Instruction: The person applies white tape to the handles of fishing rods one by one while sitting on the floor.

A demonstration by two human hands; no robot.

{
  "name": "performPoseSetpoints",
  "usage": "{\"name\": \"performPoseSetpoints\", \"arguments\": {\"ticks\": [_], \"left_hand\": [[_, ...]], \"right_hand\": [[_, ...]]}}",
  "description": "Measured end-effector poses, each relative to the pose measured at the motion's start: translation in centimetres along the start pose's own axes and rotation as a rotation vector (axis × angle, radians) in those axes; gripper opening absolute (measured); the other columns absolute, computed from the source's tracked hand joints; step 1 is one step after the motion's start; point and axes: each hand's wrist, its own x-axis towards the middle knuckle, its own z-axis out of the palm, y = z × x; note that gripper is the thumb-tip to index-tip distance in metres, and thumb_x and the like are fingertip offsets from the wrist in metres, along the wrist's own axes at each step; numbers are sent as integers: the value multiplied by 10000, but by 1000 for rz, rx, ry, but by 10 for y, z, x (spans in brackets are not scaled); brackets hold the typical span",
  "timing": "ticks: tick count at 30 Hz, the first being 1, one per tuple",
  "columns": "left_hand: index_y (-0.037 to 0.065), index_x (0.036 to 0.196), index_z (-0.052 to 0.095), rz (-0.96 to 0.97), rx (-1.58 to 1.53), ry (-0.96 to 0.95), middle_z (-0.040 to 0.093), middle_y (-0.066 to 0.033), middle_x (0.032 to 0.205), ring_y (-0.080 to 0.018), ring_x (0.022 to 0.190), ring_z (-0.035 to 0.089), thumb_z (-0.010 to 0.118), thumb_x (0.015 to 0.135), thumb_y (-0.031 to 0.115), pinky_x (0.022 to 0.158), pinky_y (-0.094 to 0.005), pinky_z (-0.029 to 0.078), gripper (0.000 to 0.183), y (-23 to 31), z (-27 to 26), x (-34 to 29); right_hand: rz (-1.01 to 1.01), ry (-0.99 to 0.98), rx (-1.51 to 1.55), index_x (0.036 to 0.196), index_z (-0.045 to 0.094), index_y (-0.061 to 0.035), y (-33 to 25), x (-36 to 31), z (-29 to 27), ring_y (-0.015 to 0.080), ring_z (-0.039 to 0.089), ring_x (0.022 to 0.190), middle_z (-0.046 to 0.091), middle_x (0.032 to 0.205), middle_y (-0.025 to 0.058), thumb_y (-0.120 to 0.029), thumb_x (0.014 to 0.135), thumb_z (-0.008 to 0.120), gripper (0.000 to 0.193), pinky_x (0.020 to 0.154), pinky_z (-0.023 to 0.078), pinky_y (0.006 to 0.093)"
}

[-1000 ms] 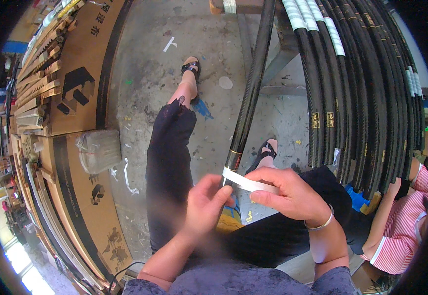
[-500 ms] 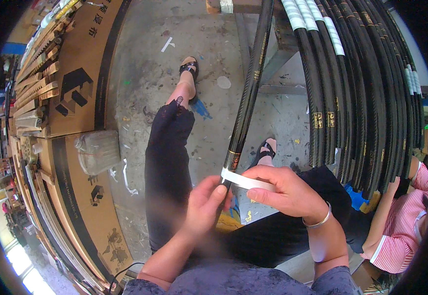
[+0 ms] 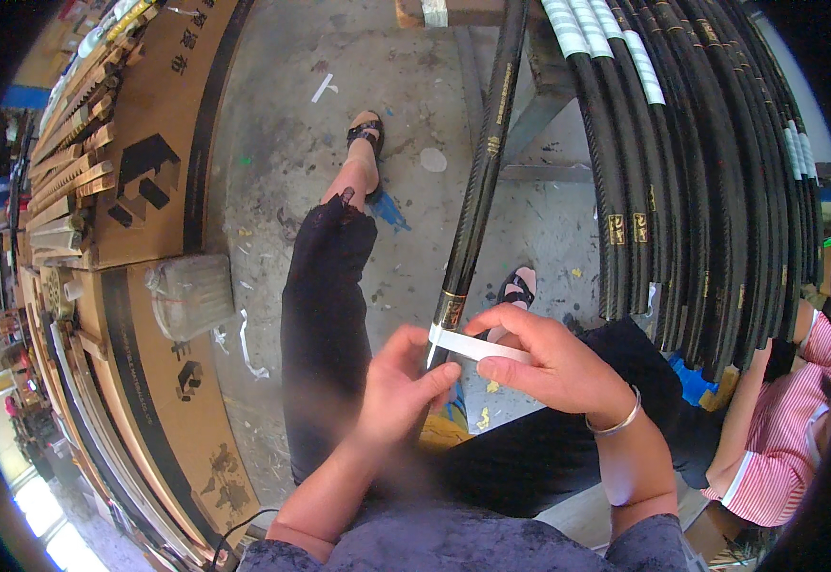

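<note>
A long black carbon-weave pole (image 3: 480,181) with gold markings slants down from the top of the view to my hands. Near its lower end, a band of white tape (image 3: 477,347) wraps round it and runs off to the right. My left hand (image 3: 396,386) is closed about the pole just below the tape, its thumb lying across toward the right; some of its fingers are hidden behind the pole. The strip's other end sits pinched between the thumb and fingers of my right hand (image 3: 563,367). Whether a roll lies inside that grip is hidden.
Many similar black poles (image 3: 692,191), some with white-wrapped ends, lie side by side on the right. A co-worker's striped sleeve (image 3: 778,467) is beside them. Large cardboard boxes (image 3: 148,172) and wooden strips (image 3: 77,143) line the left. Tape scraps (image 3: 323,88) litter the floor.
My left thumb has swung off the pole toward the right, and the left fingers have shifted slightly upward. My right hand still pinches the tape in nearly the same place.
</note>
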Motion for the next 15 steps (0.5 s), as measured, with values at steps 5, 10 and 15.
{"name": "performPoseSetpoints", "arguments": {"ticks": [5, 10, 15], "left_hand": [[14, 1037, 587, 57, -38, 28, 610, -24, 841, -107, 707, 590, 762, 802, 109, 605, -255, 501, 308, -1, 3, 0], [-12, 992, 615, 97, 15, 34, 590, -21, 846, -115, 718, 593, 759, 807, 144, 635, -256, 502, 282, -2, 0, -1], [-31, 950, 626, 91, 59, 35, 553, -18, 825, -122, 711, 591, 753, 816, 205, 643, -257, 497, 300, 1, 0, -1]], "right_hand": [[9, 7, 31, 1183, 499, -21, -2, 1, 1, 77, 561, 761, 612, 838, 60, -182, 912, 620, 337, 659, 448, 240], [-12, 18, 7, 1186, 492, -17, 0, 3, 1, 75, 554, 753, 607, 826, 61, -185, 912, 618, 345, 653, 441, 239], [-10, 20, 18, 1188, 489, -14, -1, 4, 2, 76, 549, 749, 601, 818, 62, -186, 911, 619, 351, 652, 436, 239]]}}
